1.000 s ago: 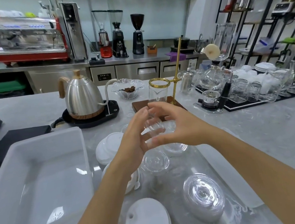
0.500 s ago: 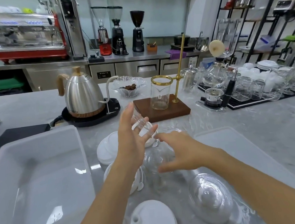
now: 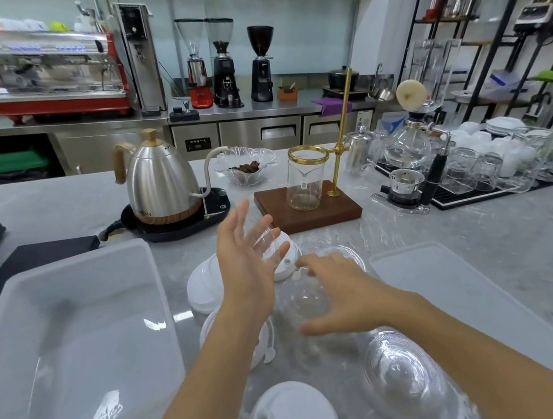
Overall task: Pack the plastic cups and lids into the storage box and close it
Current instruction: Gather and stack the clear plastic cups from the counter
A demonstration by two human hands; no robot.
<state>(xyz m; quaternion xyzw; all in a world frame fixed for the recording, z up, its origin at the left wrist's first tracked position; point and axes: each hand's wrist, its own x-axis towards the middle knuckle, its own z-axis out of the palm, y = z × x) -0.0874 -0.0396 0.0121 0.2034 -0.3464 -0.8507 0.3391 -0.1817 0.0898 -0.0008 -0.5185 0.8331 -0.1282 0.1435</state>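
Since the earlier frame: I am seeing the two hands, which were cupped together around a clear cup a second ago, now standing apart, and the whole view sitting a little lower over the counter.
Head view, left hand [image 3: 249, 257]: I am watching it held up at frame centre, fingers spread wide, palm turned toward the right, a blurred clear cup [image 3: 264, 234] showing against the palm; I cannot tell whether it is actually gripping it.
Head view, right hand [image 3: 343, 291]: I am seeing it reaching leftward just below and right of the left hand, fingers loosely curved around a second clear cup [image 3: 304, 301] without visibly clamping it.
Storage box [image 3: 16, 359]: I am finding it filling the lower left of the frame, translucent white, uncovered, nothing visible inside.
Box lid [image 3: 457, 292]: it is lying flat on the grey counter [image 3: 511, 227] at the right of the frame, well apart from the box.
White lids: one [image 3: 204, 286] is sitting between the box and the left hand, another with a sip hole [image 3: 292, 417] is lying at the bottom centre.
Clear dome lid [image 3: 405, 380]: it is resting at lower right, under the right forearm.
Behind the hands: a steel kettle [image 3: 162, 184] on its black base is standing centre left, a glass beaker [image 3: 305, 185] on a wooden stand [image 3: 306, 211] just right of it.
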